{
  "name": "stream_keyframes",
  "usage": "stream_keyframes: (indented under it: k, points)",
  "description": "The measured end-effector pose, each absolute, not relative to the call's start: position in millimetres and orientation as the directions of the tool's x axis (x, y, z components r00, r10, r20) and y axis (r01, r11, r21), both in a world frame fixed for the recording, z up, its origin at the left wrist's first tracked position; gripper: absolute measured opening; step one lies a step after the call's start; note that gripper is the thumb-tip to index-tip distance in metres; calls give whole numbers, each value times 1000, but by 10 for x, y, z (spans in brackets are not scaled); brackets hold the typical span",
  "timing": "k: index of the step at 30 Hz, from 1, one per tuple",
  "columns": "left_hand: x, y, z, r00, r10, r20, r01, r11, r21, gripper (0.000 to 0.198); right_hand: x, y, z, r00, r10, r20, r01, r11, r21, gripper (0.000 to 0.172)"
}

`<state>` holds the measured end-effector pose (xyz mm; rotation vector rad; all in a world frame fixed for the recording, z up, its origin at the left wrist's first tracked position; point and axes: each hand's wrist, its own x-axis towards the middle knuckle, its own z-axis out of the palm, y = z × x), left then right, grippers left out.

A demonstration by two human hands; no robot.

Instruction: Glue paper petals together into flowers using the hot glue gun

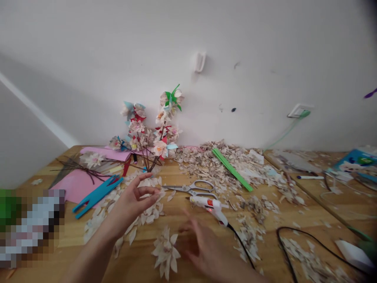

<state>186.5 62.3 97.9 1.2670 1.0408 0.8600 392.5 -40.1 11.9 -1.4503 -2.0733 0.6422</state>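
Observation:
My left hand (140, 198) hovers over loose pale petals (151, 214), its thumb and fingers drawn together. Pale petal shapes show at the fingertips, but whether one is held is unclear. My right hand (200, 243), smeared by motion, has its fingers apart and appears to hold nothing. Just left of it, a handmade flower (165, 253) of pointed off-white petals lies on the table. Beyond my hands are grey-handled scissors (193, 188), pointing left. A white glue gun (209, 204) with a small red light lies right below them, its black cord running toward me.
Several flowered stems (147, 137) stand against the wall. Pink sheets (79, 184), blue folded strips (97, 196) and dark thin sticks (82, 169) lie left. Green strips (232, 169) rest on heaped petals at the back. A black cable (282, 251) and white block (355, 253) are right.

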Motion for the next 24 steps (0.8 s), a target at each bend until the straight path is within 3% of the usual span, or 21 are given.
stream_keyframes:
  k: [4,8,11,16,20,24]
  points:
    - [1873,606,974,289,951,-109,-1,114,993,66,3710,-274,3,-328,945,-3,615,211,-760,83]
    - [1841,614,1010,268,960,-82,-29,93,995,65,3732,-233,10,-184,983,19,399,92,-912,76]
    - [1776,639,1053,273,958,-82,-9,88,996,63,3796,-226,96,-44,994,96,188,103,-977,74]
    - [1705,656,1058,258,962,-89,-12,95,995,63,3822,-196,171,51,971,233,-18,234,-972,71]
    - [1728,637,1039,268,959,-94,-1,98,995,60,3806,-189,118,65,955,290,-35,293,-956,69]
    - [1754,632,1039,284,953,-102,30,97,995,60,3820,-219,61,71,964,255,-33,258,-966,73]
